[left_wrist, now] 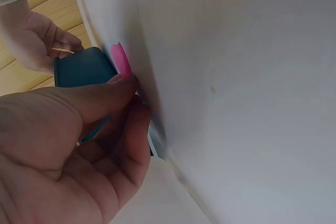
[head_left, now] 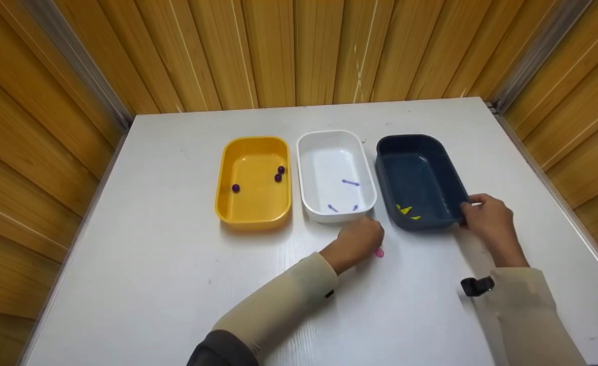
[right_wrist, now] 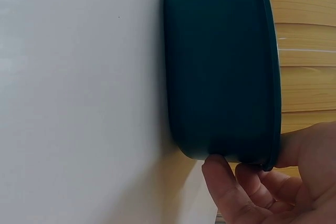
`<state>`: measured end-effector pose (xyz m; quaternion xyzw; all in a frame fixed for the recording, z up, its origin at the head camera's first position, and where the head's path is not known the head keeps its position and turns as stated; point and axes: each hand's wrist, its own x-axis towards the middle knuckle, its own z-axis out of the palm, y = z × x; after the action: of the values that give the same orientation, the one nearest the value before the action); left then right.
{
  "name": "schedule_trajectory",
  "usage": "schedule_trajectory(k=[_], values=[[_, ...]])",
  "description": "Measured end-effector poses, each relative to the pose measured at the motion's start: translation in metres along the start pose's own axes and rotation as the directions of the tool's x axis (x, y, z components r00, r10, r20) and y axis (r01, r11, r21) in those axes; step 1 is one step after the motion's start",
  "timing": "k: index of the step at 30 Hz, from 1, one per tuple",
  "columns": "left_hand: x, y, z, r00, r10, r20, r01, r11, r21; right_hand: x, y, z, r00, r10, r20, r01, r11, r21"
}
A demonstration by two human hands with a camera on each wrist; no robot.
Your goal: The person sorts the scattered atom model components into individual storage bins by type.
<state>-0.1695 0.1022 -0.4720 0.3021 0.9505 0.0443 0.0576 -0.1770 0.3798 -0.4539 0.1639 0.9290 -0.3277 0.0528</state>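
Note:
My left hand (head_left: 356,243) is in front of the white tray (head_left: 303,193), low over the table. Its thumb and fingertips pinch a small pink piece (left_wrist: 121,59) with a rounded end; the rest of that piece is hidden by the fingers. At the right, my right hand (head_left: 491,222) holds the near right corner of the dark blue tray (head_left: 421,188), thumb at the rim and fingers against the outer wall. Small yellow pieces (head_left: 406,210) lie in that tray's near left corner.
Short purple sticks (head_left: 350,182) lie in the white tray. To its left stands a yellow tray (head_left: 253,216) with round purple beads (head_left: 236,188). All three trays stand in a row on the white table (head_left: 177,254), with wood-panelled walls (head_left: 268,56) around it.

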Motion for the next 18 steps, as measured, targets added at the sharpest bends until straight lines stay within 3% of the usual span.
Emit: schedule_trajectory(k=[7,14,18], values=[[0.0022,-0.0007,0.0007,0.998,0.002,0.056,-0.002,1.0,0.007,-0.0004,-0.0012,0.0005,1.0,-0.001,-0.011,0.001,1.0,-0.005],[0.0023,-0.0047,0.0022,0.988,0.146,0.04,-0.149,0.986,0.08,-0.0006,-0.0009,0.0,1.0,0.015,0.001,-0.015,1.0,-0.003],[0.0018,-0.0058,0.0025,0.981,0.19,0.042,-0.193,0.975,0.114,-0.0011,-0.0008,0.0003,1.0,0.016,-0.002,-0.016,1.0,0.007]])
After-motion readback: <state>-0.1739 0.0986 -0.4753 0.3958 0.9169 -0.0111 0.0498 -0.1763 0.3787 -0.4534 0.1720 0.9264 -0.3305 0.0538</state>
